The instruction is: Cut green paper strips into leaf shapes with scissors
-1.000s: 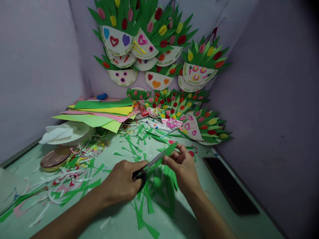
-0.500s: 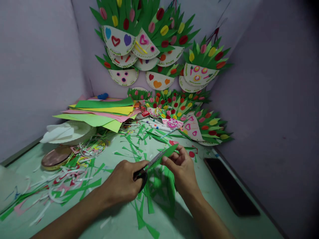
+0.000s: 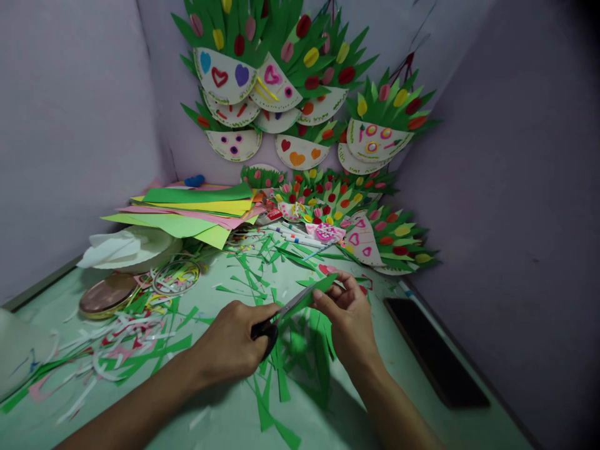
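My left hand [image 3: 234,340] is closed around the black handles of a pair of scissors [image 3: 295,304], whose blades point up and to the right. Between thumb and fingers, my right hand [image 3: 349,315] pinches a green paper leaf [image 3: 324,285]. The blades lie along the leaf's left edge, near my right thumb. Beneath both hands, green paper pieces [image 3: 307,350] lie on the pale green table [image 3: 225,412], partly in shadow.
Coloured paper sheets [image 3: 197,206] are stacked at the back left, behind a paper plate [image 3: 150,247]. Scraps [image 3: 126,340] and a round tin [image 3: 107,295] lie at left. A phone [image 3: 434,350] rests at right. Paper-plate crafts [image 3: 225,75] hang on the wall; markers [image 3: 300,237] lie behind.
My right hand has shifted slightly to the right with the leaf. The scissors blades look closer together along its edge, while my left hand has barely moved.
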### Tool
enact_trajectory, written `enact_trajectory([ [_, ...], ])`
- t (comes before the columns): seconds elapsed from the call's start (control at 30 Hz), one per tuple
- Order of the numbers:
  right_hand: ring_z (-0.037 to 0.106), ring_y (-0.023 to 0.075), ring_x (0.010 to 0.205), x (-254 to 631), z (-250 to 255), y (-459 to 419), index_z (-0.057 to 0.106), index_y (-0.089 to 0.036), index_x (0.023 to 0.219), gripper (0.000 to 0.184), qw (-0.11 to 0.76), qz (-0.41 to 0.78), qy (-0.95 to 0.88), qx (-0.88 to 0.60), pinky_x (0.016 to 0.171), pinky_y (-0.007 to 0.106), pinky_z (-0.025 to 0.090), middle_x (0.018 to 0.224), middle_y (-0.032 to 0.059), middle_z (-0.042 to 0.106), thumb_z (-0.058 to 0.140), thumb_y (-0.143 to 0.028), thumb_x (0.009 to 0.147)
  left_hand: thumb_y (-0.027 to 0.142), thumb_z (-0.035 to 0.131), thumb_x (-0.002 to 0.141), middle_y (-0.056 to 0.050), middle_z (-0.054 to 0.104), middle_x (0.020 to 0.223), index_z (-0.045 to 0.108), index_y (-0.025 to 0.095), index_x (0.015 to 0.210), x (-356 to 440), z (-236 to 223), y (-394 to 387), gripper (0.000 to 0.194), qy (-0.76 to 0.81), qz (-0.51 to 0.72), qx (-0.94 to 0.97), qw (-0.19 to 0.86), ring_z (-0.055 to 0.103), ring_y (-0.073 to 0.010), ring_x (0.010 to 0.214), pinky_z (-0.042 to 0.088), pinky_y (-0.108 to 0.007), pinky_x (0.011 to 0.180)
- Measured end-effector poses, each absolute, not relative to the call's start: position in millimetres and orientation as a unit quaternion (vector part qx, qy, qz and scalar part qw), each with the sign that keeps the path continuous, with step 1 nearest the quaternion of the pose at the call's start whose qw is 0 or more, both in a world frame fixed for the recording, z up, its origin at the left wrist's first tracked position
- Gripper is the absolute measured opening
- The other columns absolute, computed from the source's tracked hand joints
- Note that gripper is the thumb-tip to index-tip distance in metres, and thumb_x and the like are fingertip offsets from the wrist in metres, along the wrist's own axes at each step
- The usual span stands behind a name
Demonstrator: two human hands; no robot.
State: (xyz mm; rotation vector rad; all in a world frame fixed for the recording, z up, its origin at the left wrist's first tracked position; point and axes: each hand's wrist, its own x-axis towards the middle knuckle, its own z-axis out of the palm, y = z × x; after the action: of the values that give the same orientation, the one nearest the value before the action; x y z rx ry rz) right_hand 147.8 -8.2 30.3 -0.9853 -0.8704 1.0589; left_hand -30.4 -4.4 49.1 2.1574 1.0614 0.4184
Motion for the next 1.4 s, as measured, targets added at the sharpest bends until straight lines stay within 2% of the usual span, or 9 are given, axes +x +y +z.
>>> enact_trajectory([
  [0.23,0.052,0.0092,0.057,145.5,24.9,-8.7,0.045,-0.021,0.090,0.041,0.644,0.483,-0.406,-0.433,0.055,0.022,0.042,0.064,-0.0059,0.059,0.073,-0.021,0.060,0.013,0.044,0.070,0.003,0.063,0.072,0.059,0.019,0.083,-30.8,45.0,-5.3,0.021,0.427,0.168,0.832,0.312,0.054,-0.0122,0.063,0.035,-0.020,0.057],
  [0.33,0.052,0.0086,0.056,144.1,24.8,-9.9,0.045,-0.021,0.089,0.040,0.644,0.486,-0.408,-0.427,0.055,0.022,0.042,0.064,-0.0058,0.060,0.073,-0.020,0.061,0.013,0.044,0.069,0.003,0.064,0.073,0.059,0.019,0.085,-31.0,46.2,-5.1,0.023,0.425,0.169,0.832,0.312,0.056,-0.0129,0.064,0.036,-0.021,0.058],
  [0.73,0.055,0.0106,0.060,142.8,26.0,-11.7,0.046,-0.021,0.088,0.039,0.648,0.491,-0.400,-0.423,0.058,0.023,0.043,0.067,-0.0044,0.062,0.073,-0.020,0.061,0.011,0.042,0.070,0.004,0.054,0.063,0.060,0.021,0.090,-30.0,48.8,-3.8,0.028,0.418,0.152,0.839,0.314,0.049,-0.0113,0.058,0.033,-0.020,0.054],
  [1.17,0.055,0.0104,0.055,143.1,25.1,-11.1,0.045,-0.022,0.085,0.038,0.635,0.507,-0.406,-0.418,0.054,0.023,0.042,0.062,-0.0063,0.060,0.073,-0.019,0.060,0.011,0.043,0.070,0.003,0.059,0.067,0.061,0.021,0.091,-30.5,50.5,-4.4,0.029,0.420,0.145,0.839,0.314,0.053,-0.0130,0.062,0.034,-0.021,0.057],
  [1.4,0.054,0.0098,0.053,142.0,24.6,-11.4,0.045,-0.022,0.084,0.038,0.639,0.509,-0.399,-0.417,0.054,0.022,0.043,0.059,-0.0076,0.058,0.074,-0.020,0.059,0.010,0.041,0.071,0.004,0.054,0.062,0.060,0.020,0.087,-29.9,51.4,-5.0,0.027,0.411,0.147,0.838,0.328,0.050,-0.0116,0.058,0.031,-0.020,0.054],
])
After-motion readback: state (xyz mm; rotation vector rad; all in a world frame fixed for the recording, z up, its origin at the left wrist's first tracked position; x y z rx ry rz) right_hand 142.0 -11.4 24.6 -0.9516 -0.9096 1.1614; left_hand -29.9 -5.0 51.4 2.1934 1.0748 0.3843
